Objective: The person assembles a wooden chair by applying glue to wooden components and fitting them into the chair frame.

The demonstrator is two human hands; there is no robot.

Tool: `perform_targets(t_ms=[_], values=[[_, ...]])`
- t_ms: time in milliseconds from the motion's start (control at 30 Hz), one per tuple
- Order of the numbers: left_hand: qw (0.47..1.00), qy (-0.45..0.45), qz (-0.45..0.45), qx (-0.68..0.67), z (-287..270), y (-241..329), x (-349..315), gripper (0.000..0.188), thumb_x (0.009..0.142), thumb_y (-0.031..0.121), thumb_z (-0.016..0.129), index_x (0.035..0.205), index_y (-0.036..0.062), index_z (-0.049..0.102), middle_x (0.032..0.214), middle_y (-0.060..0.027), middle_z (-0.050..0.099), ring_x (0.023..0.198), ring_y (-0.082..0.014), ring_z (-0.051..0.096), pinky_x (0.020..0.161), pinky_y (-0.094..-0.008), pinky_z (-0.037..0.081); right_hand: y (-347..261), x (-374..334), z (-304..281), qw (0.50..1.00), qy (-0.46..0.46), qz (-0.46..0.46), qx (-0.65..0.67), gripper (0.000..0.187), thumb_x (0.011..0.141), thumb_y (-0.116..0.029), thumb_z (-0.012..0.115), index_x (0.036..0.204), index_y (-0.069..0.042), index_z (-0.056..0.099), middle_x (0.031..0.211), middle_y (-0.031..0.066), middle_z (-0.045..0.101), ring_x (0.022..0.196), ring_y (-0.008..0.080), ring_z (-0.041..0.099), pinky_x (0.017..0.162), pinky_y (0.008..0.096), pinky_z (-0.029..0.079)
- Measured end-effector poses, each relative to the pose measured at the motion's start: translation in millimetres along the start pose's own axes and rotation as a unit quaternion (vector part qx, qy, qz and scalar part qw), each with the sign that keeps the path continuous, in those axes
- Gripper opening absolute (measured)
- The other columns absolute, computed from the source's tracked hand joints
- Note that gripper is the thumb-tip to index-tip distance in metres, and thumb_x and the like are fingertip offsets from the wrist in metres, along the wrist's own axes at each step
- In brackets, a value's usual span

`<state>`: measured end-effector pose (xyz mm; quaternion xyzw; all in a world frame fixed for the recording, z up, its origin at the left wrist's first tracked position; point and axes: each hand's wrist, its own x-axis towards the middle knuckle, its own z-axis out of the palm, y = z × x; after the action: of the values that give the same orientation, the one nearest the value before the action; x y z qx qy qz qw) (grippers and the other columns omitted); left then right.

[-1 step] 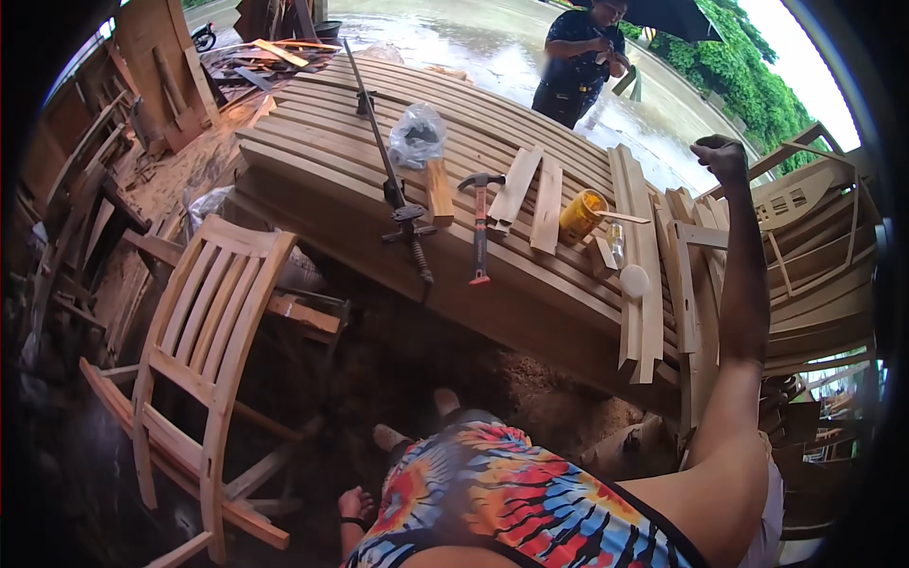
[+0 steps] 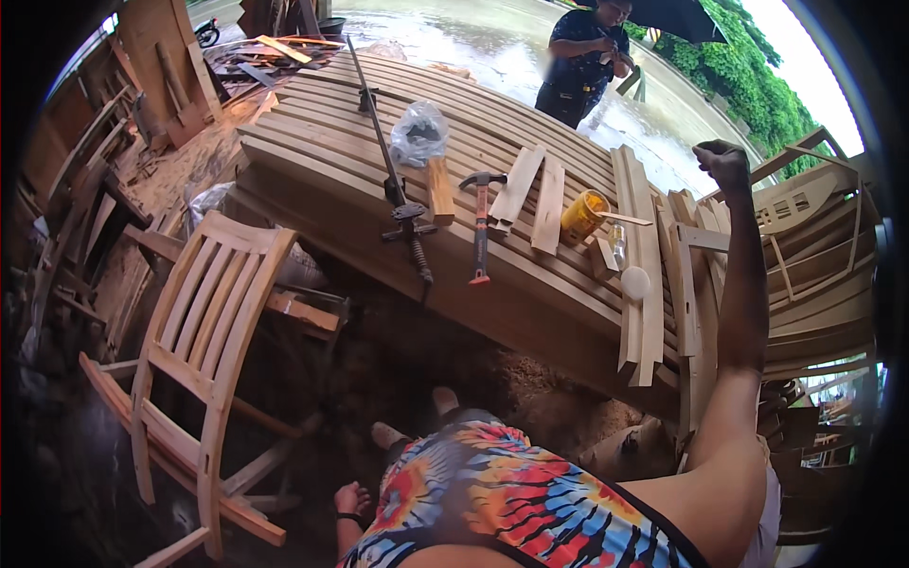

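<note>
My right hand (image 2: pixel 724 163) is raised at the end of an outstretched arm, above the right end of a stack of wooden boards (image 2: pixel 559 303). Its fingers are curled into a fist, with nothing visible in them. My left hand (image 2: pixel 352 499) hangs low beside my body, fingers loosely bent and apart, holding nothing. Nearest to it stands a slatted wooden chair (image 2: pixel 206 374). On the boards lie a claw hammer (image 2: pixel 480 232), a long metal bar clamp (image 2: pixel 388 156), a wood block (image 2: pixel 439 189), thin wood pieces (image 2: pixel 547 206) and a yellow tub (image 2: pixel 583 216) with a stick across it.
A clear plastic bag (image 2: pixel 418 134) and a round white lid (image 2: pixel 635 282) rest on the stack. Curved wooden parts (image 2: pixel 814 256) are piled at the right. Beyond the stack, a person (image 2: pixel 587 62) stands by a dark umbrella (image 2: pixel 677 19). Scrap wood (image 2: pixel 270 62) lies at the far left.
The view has shifted very slightly. My left hand sits a little further left; my right fist stays raised in nearly the same place.
</note>
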<state>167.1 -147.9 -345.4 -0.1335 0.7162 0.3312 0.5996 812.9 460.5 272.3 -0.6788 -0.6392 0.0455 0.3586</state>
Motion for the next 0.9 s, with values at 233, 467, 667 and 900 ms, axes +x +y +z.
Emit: perform_targets(t_ms=[233, 467, 667, 900], values=[[0.999, -0.001, 0.018, 0.035, 39, 22, -10, 0.021, 0.099, 0.023, 0.06, 0.114, 0.0089, 0.059, 0.089, -0.0091, 0.068, 0.067, -0.0208, 0.067, 0.054, -0.036, 0.056, 18, -93, 90, 0.988, -0.112, -0.015, 0.103, 0.024, 0.093, -0.007, 0.066, 0.115, -0.001, 0.073, 0.092, 0.0112, 0.076, 0.075, 0.0138, 0.071, 0.069, 0.0268, 0.056], [0.999, 0.036, 0.024, -0.005, 61, -6, -36, 0.026, 0.099, 0.025, 0.06, 0.118, 0.0078, 0.059, 0.09, -0.0098, 0.068, 0.068, -0.0223, 0.066, 0.058, -0.0392, 0.056, 55, -172, 212, 0.986, -0.165, 0.022, -0.011, 0.026, 0.089, -0.027, 0.072, 0.102, -0.005, 0.078, 0.092, 0.0151, 0.077, 0.079, 0.0279, 0.074, 0.077, 0.0373, 0.057], [0.947, 0.098, 0.09, 0.292, 43, -90, -7, 0.024, 0.095, 0.023, 0.066, 0.104, 0.0036, 0.075, 0.093, -0.0178, 0.073, 0.089, -0.0194, 0.069, 0.075, -0.036, 0.051, 40, -127, 232, 0.976, -0.212, 0.039, 0.019, 0.026, 0.089, -0.026, 0.072, 0.103, -0.006, 0.078, 0.096, 0.0179, 0.076, 0.087, 0.0279, 0.074, 0.082, 0.0375, 0.057], [0.974, 0.099, 0.077, 0.19, 70, -79, -10, 0.023, 0.096, 0.023, 0.064, 0.109, 0.0042, 0.067, 0.089, -0.0141, 0.07, 0.079, -0.022, 0.067, 0.066, -0.0365, 0.052, 35, -87, 348, 0.96, -0.271, 0.068, 0.019, 0.052, 0.088, -0.038, 0.075, 0.118, 0.004, 0.067, 0.093, 0.018, 0.075, 0.078, 0.0252, 0.074, 0.072, 0.0345, 0.058]])
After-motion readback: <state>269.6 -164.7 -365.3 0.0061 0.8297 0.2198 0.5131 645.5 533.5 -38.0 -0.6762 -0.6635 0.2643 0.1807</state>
